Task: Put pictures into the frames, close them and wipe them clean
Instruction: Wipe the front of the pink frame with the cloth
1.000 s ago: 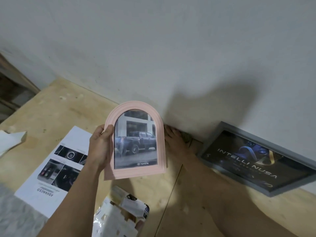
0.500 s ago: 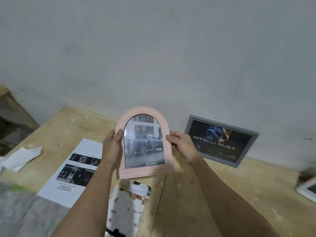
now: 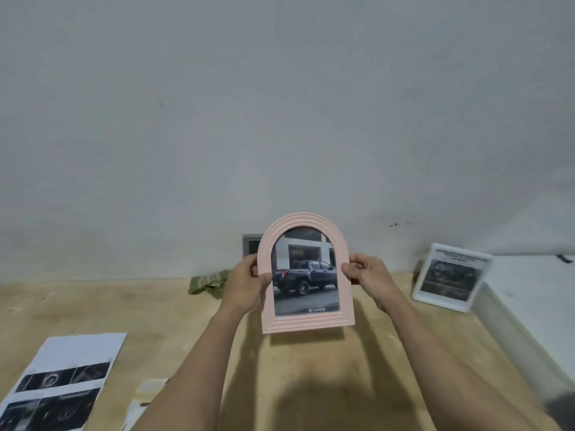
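Gripping pink frame (image 3: pixel 306 275) reading, seemingly, TOYOTA.

Pale pink arched frame (image 3: pixel 308 321) with ridged concentric bands; inside, a picture (image 3: pixel 305 275) of a dark blue-grey pickup before a white-and-grey building, white lettering low down. White-rimmed frame (image 3: pixel 451 276) around a dark grey print. Grey frame corner (image 3: pixel 250 242). Olive-green cloth (image 3: pixel 207 284). White sheet (image 3: pixel 67 377) with black photo panels. Tan, mottled wooden counter (image 3: pixel 311 384). Grey-white wall (image 3: pixel 280 104).
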